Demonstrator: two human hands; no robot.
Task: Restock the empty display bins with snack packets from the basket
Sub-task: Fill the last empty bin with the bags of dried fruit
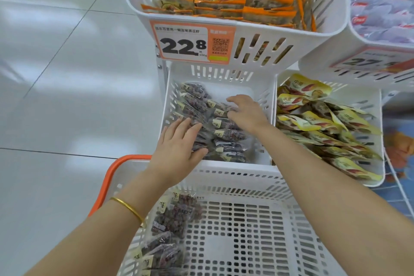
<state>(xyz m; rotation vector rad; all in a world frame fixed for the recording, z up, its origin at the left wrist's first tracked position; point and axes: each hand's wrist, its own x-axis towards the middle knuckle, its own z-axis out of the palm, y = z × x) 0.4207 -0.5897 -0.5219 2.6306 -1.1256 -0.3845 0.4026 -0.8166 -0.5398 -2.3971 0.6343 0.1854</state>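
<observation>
Both hands are down in the lower display bin (264,87), on the clear snack packets (226,134) laid in rows from its left wall to its near edge. The left hand (179,143) lies flat on them, grip wide. The right hand (245,112) arches over the middle row with bent fingers. I cannot tell whether its grip holds a packet.

The film looks slick and the rows overlap loosely, so a hard push could slide them askew or onto the bare far right corner. More spare packets (172,215) wait along the left side of the basket (246,177).

The price tag (192,41) on the bin above reads "22.8" beside a QR code, its small print too blurred. A second tag (367,61) at right starts "27". The packets' cream labels are unreadable.
</observation>
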